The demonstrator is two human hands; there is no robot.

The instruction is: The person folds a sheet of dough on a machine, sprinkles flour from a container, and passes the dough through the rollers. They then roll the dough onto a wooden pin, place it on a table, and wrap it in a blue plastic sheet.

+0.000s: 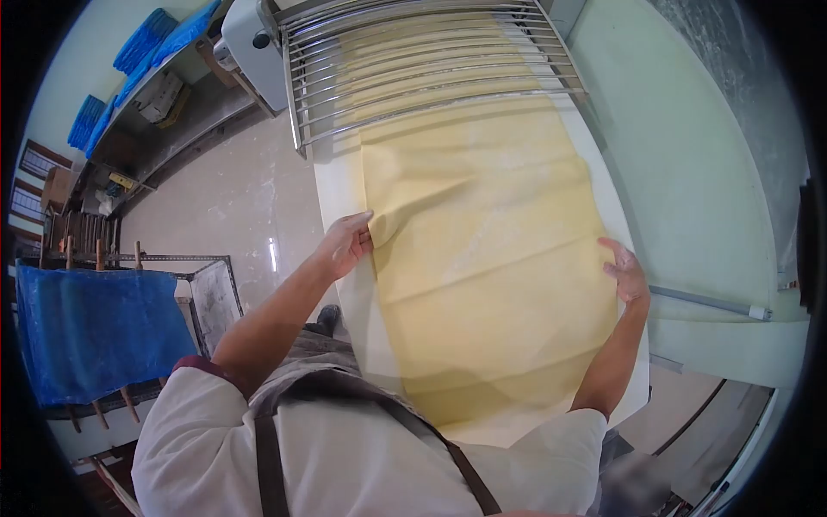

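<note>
A wide, pale yellow dough sheet [500, 250] lies along the white belt [349, 297] of a dough sheeter, with several soft folds across it. My left hand [349, 244] is closed on its left edge, thumb on top, and the dough is lifted into a wrinkle there. On the opposite side my right hand [627, 272] holds the right edge; some of its fingers are hidden. Beyond my hands, the far part of the sheet runs beneath the metal bar guard [431, 82] of the machine.
To the left, a blue plastic cover [108, 336] hangs over wooden rods on a rack. Blue folded sheets [142, 43] sit on a shelf at the upper left. A grey tube [711, 303] juts out at the right, beside the pale green wall [680, 164].
</note>
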